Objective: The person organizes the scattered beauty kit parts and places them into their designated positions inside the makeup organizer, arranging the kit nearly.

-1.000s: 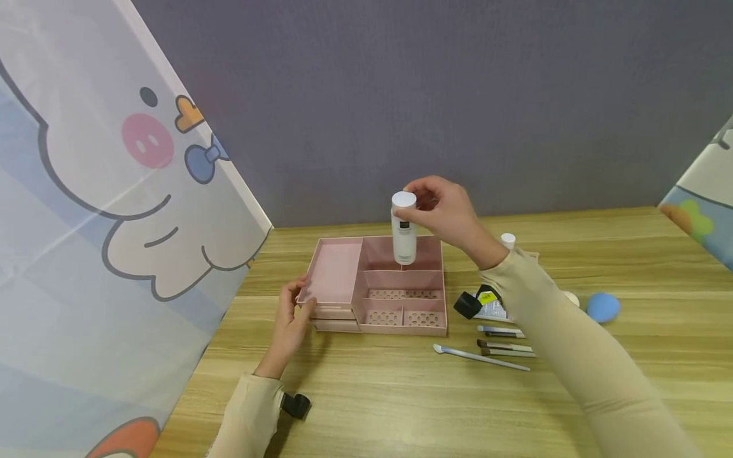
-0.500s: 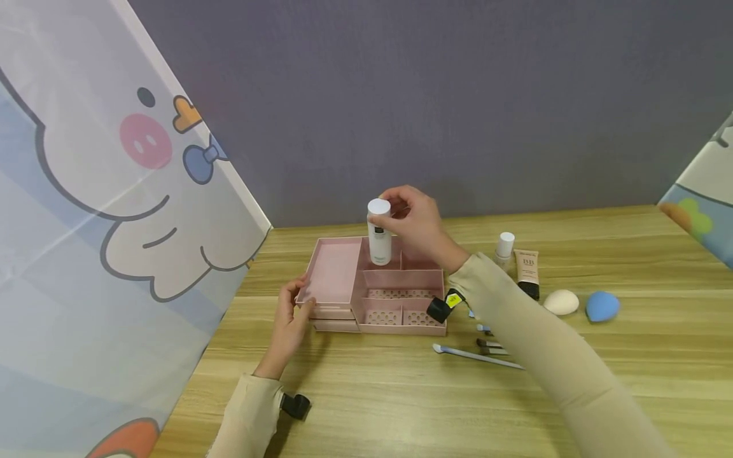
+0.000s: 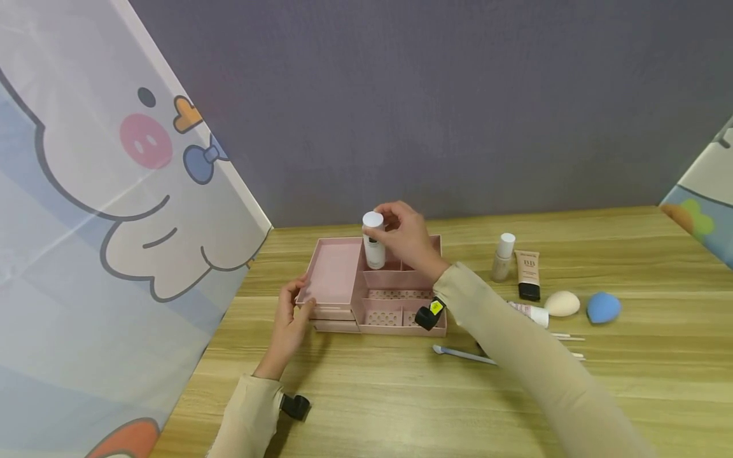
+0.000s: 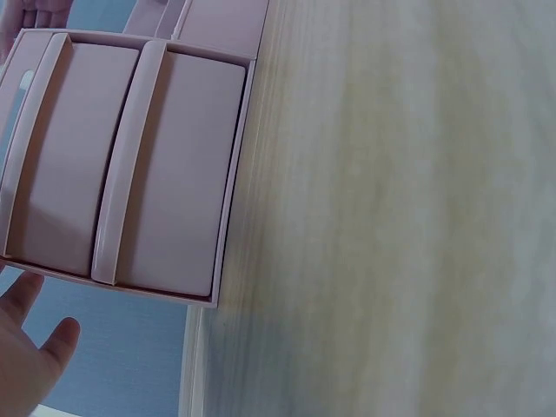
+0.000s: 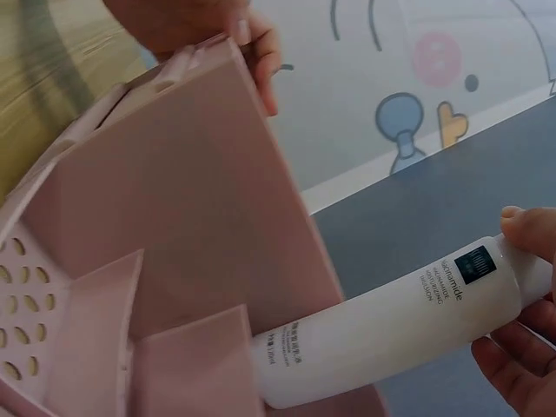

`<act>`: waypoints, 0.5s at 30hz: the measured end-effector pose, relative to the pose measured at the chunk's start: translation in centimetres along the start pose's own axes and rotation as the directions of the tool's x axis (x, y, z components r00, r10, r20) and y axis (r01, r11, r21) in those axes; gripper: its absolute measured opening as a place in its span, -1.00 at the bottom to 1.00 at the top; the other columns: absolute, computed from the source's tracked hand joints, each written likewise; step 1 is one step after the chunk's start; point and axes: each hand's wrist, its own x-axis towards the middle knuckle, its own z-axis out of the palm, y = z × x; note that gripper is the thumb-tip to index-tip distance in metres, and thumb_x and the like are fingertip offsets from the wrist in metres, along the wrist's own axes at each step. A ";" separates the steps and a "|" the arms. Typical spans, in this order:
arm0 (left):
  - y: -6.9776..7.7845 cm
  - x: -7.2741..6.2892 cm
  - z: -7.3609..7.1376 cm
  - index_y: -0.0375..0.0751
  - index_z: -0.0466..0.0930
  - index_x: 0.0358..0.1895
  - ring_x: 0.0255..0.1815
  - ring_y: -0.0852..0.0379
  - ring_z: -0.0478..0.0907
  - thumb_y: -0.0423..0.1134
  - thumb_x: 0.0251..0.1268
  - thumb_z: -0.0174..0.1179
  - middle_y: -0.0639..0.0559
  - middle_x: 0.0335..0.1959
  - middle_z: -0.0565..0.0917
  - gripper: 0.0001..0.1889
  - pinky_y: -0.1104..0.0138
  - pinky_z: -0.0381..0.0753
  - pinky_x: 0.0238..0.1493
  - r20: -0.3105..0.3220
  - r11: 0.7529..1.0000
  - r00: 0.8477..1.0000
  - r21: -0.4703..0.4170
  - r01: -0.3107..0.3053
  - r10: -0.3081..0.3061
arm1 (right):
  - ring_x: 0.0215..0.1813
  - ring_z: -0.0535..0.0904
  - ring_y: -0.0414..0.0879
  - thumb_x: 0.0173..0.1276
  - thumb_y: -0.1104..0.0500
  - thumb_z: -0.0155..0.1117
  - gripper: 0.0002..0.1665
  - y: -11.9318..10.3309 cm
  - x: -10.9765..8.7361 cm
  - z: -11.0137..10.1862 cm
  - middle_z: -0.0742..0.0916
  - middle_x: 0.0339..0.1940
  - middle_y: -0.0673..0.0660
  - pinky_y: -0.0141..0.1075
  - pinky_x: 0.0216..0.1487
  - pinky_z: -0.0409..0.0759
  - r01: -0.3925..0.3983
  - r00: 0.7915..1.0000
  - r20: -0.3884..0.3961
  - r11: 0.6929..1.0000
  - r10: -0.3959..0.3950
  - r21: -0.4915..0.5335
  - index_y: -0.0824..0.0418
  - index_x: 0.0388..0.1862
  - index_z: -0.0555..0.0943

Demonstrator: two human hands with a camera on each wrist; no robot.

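My right hand [image 3: 408, 238] grips a white lotion bottle [image 3: 375, 249] by its capped top. The bottle is upright over the back left compartment of the pink organizer [image 3: 335, 270]. In the right wrist view, the lower end of the bottle [image 5: 391, 330] reaches past the compartment wall, with thumb and fingers around the cap. My left hand [image 3: 292, 324] touches the organizer's left front corner. In the left wrist view, the left hand's fingers [image 4: 22, 295] are spread beside the wall of the two-drawer unit [image 4: 130, 165].
Right of the organizer stand a foundation bottle [image 3: 502, 257] and a BB cream tube [image 3: 528, 273]. Nearby lie a white tube [image 3: 532, 314], a cream sponge [image 3: 562, 303], a blue sponge [image 3: 604, 308] and a brush [image 3: 464, 354]. More brushes are partly hidden by the right sleeve. A grey wall stands behind.
My right hand has carried the lotion bottle left and then down into the back left compartment area. The left hand and organizer stay put. The moving sleeve has uncovered the white tube.
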 end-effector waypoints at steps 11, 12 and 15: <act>0.3 0.0 0.0 -0.54 0.21 0.17 0.43 -0.29 0.15 -0.57 0.38 -0.03 -0.41 0.41 0.26 -0.66 0.50 0.14 0.25 -0.003 1.000 1.000 0.005 -0.020 0.020 | -0.18 0.61 0.01 0.17 0.22 0.54 -0.57 2.5 -1.0 1.4 0.64 -0.16 0.19 -0.20 -0.12 0.62 0.010 1.000 0.021 1.000 -0.010 -0.027 0.37 -0.02 0.62; 0.3 0.0 0.1 -0.54 0.21 0.17 0.44 -0.29 0.14 -0.56 0.38 -0.03 -0.41 0.41 0.26 -0.66 0.50 0.13 0.26 -0.004 1.000 1.000 0.005 -0.019 0.019 | -0.19 0.61 0.01 0.17 0.22 0.54 -0.56 2.7 -1.1 1.5 0.64 -0.16 0.19 -0.20 -0.12 0.61 0.009 1.000 0.022 1.000 -0.009 -0.028 0.36 -0.02 0.62; 0.3 0.0 0.1 -0.54 0.21 0.17 0.44 -0.30 0.15 -0.56 0.37 -0.03 -0.41 0.40 0.27 -0.65 0.50 0.12 0.28 -0.005 1.000 1.000 0.009 -0.023 0.023 | -0.20 0.61 0.01 0.17 0.21 0.54 -0.56 3.1 -1.2 1.7 0.65 -0.16 0.18 -0.19 -0.12 0.61 0.002 1.000 0.028 0.999 -0.001 -0.036 0.35 -0.02 0.62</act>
